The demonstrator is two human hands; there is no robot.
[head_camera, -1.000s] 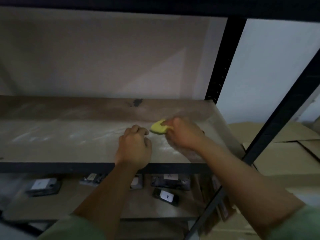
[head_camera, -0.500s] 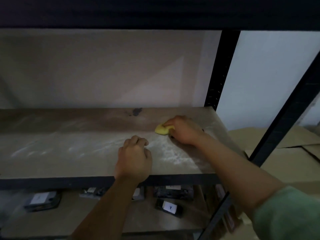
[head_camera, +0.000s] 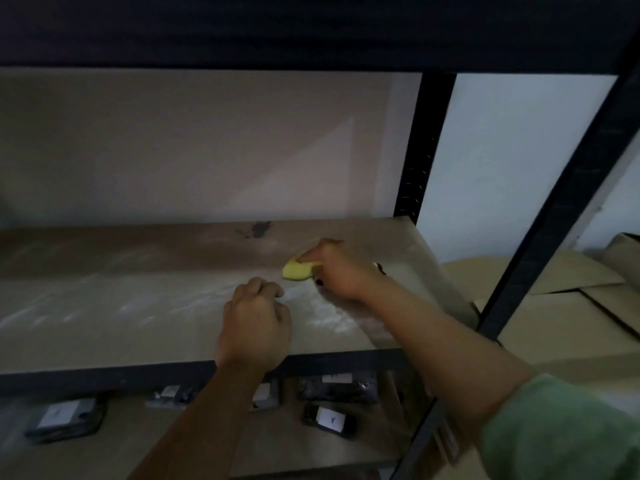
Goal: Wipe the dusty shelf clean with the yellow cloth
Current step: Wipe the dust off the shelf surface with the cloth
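Dim room, pale wall point(head_camera: 173, 143) behind a black metal rack. Rack's upper beam point(head_camera: 311, 26) fills the top of the view; rear upright point(head_camera: 420, 147) at right, front upright point(head_camera: 568, 202) runs diagonally down the right side.

Shelf point(head_camera: 104, 313) is a brown board with a dark front rail. Whitish dust streaks across its left and middle, a denser pale patch point(head_camera: 332, 317) near the front right. Dark stain point(head_camera: 258, 230) at the back, near the wall.

Flattened cardboard point(head_camera: 571, 306) lies outside the rack to the right, partly blocked by the front upright.

Lower shelf point(head_camera: 121, 441) under the rail carries several dark packets with white labels; one label point(head_camera: 331, 419) reads "A", the rest are too blurred to read.

Left hand point(head_camera: 254, 325) rests on the shelf near the front edge, fingers curled under, nothing visible in them. Forearm crosses the rail and hides part of the lower shelf.

Right hand point(head_camera: 341, 268) is further back and to the right, pressing the yellow cloth point(head_camera: 298, 270) onto the shelf. Fingers are curled over the cloth's right part; only its left end shows. Cloth sits just beyond the left hand's knuckles, not touching them. Green sleeve point(head_camera: 561, 431) is cut off at bottom right.
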